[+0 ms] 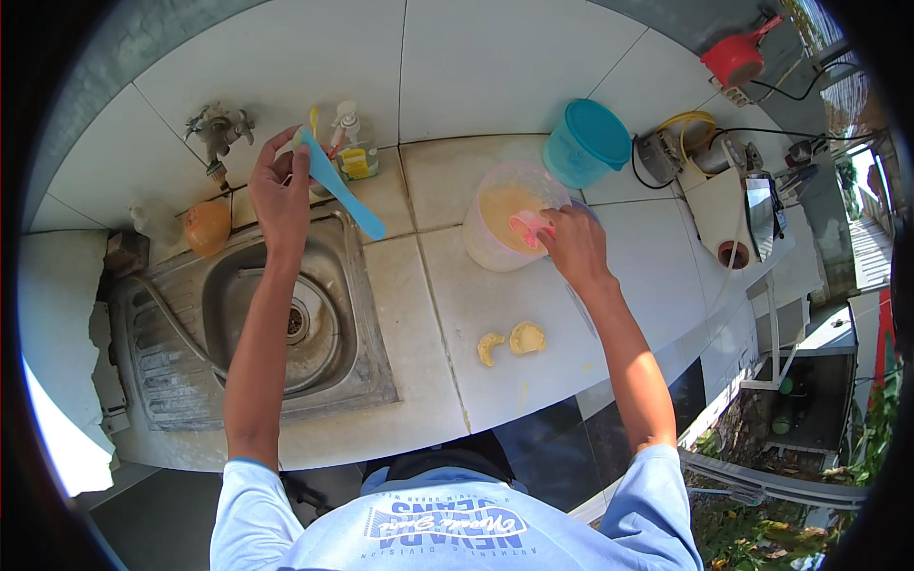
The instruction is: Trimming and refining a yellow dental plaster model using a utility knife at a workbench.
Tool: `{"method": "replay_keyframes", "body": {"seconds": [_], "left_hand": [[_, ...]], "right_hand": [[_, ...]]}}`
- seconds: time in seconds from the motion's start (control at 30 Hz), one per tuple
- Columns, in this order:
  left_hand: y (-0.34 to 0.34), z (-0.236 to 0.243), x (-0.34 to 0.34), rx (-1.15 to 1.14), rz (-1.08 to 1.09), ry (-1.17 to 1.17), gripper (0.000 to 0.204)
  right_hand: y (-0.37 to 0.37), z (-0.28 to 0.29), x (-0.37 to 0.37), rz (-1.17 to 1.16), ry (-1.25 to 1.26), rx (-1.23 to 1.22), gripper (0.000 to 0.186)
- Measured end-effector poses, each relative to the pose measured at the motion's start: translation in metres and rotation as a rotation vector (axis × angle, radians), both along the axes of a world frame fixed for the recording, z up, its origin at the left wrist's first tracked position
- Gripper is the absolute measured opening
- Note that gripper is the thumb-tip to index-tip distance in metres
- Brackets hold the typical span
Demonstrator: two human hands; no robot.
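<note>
My left hand [283,195] is raised above the sink's right side, its fingers closed around a light blue spatula [341,190] whose broad end slants down to the right. My right hand [579,249] grips a small pink scoop [526,228] at the mouth of a translucent pink tub [484,236]. Inside that tub lies a pale tan mass; whether it is powder or batter I cannot tell. On the counter in front sit two pale yellow pieces that look like dough, one a crescent [489,348], the other roundish [526,338].
The steel sink [360,314] fills the counter's left, with a tap [218,143] above and an orange rounded object [208,228] behind it. A pump bottle [357,157] stands by the wall. Right of the tub are a lidded teal container [583,147] and a white appliance [728,214] with cables.
</note>
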State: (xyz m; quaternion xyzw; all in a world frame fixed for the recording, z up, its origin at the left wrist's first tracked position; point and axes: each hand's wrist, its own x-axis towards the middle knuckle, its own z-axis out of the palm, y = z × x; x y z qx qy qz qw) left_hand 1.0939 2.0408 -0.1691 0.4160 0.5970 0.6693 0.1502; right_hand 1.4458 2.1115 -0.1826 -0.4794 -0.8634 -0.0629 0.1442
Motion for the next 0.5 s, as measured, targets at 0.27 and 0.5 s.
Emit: {"method": "replay_keyframes", "body": {"seconds": [0.27, 0.5], "left_hand": [[-0.033, -0.055, 0.129, -0.209, -0.313, -0.636, 0.020], [-0.059, -0.110, 0.101, -0.274, -0.011, -0.987, 0.021]], "right_hand": [[-0.095, 0.006, -0.053, 0.206, 0.554, -0.680, 0.026], [-0.084, 0.044, -0.024, 0.064, 0.251, -0.595, 0.021]]}}
